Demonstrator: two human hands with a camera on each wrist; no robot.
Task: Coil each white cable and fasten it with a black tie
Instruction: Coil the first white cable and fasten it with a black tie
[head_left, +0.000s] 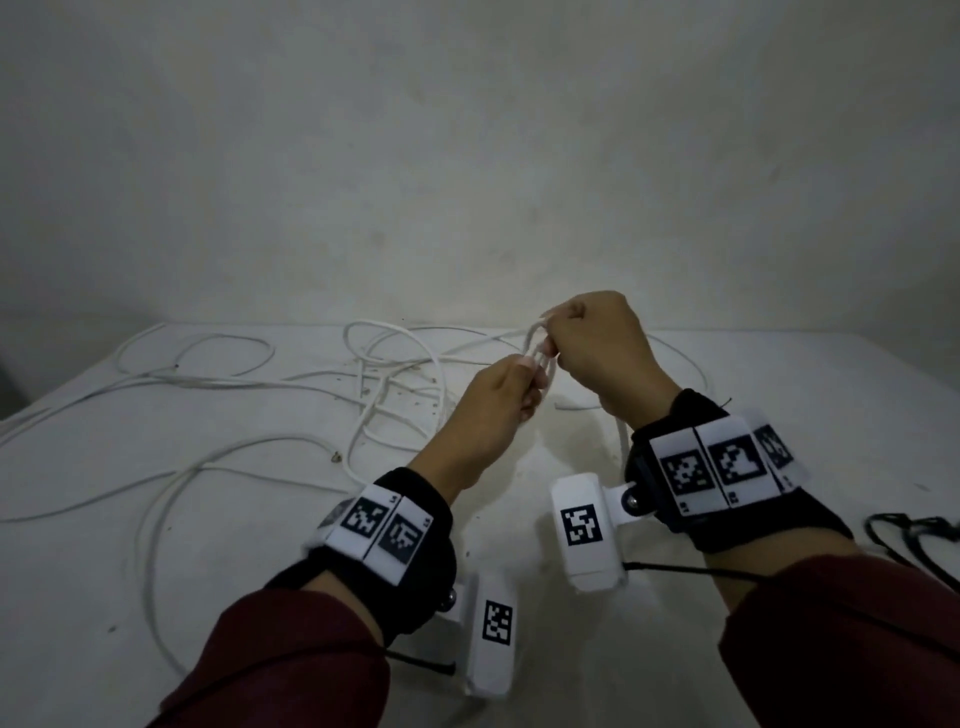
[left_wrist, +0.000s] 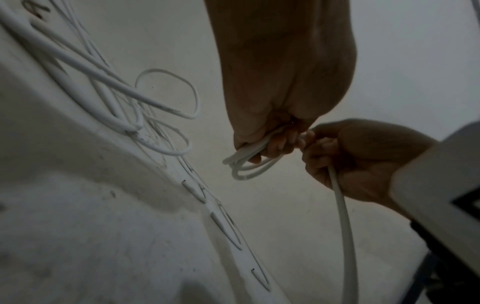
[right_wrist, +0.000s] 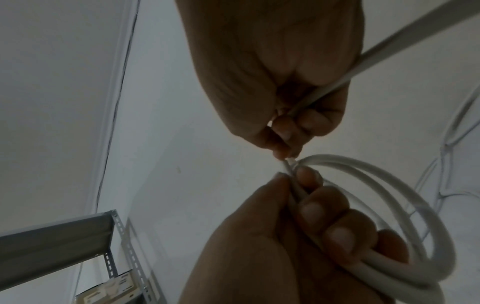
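Above the white table (head_left: 779, 395), both hands grip the coiled cable (head_left: 540, 351).

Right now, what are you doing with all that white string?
It's cable. The person's left hand grips a small bunch of white cable loops, while the right hand pinches the next stretch of that cable. More white cables lie loose on the table. No black tie is on the coil yet.

No legible text or labels.
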